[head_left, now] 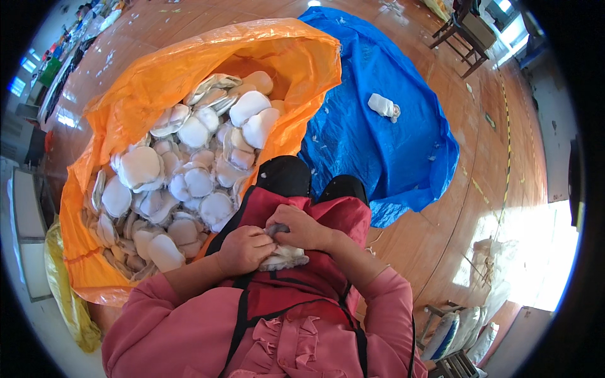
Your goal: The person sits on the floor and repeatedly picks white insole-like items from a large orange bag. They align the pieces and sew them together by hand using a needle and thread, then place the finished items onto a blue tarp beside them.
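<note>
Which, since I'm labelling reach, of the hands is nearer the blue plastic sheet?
Right. The right hand is left of the near end of the blue plastic sheet; the left hand is farther left, beyond the right one.

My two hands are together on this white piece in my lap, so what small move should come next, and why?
I'd probably steady the white piece with your left hand and gently ease the grey bit with your right hand: your left fingers lie against the piece, your right is curled at the grey bit, and I can't tell whether they're joined.
</note>
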Tool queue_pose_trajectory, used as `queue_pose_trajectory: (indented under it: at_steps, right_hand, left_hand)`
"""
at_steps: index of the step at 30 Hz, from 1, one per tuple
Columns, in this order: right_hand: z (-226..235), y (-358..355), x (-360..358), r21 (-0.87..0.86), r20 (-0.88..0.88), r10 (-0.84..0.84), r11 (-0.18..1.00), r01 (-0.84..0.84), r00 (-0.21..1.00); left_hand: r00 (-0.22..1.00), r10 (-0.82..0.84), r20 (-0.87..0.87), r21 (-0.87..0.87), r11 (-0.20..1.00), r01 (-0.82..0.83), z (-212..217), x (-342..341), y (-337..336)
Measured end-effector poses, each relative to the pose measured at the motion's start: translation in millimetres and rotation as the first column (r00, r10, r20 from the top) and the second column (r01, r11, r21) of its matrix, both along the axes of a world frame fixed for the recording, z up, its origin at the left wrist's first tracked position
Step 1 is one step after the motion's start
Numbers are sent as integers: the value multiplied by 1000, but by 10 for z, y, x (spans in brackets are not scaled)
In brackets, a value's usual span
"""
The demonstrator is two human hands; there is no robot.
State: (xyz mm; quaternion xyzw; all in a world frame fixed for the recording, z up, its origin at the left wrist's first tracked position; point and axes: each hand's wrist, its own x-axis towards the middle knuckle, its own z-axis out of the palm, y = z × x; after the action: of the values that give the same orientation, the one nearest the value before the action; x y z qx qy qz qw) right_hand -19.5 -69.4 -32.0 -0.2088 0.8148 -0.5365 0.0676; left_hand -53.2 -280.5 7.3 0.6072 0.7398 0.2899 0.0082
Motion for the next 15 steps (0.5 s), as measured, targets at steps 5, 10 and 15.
queue_pose_trajectory:
  at_steps: [5,10,15]
  right_hand:
    - [211,97,-129,164,47,121,978,-128,991]
    - [220,111,-184,168,145,120,975,-144,982]
    - [94,83,-220,142,219,48,987,-80,975]
  left_hand:
    - [1000,-8,-10,-26,1000,7,28,-19,21]
    - [999,-6,-37,2,1000,6,26,-18,30]
    - [998,-53,-26,4,999,53,8,-57,43]
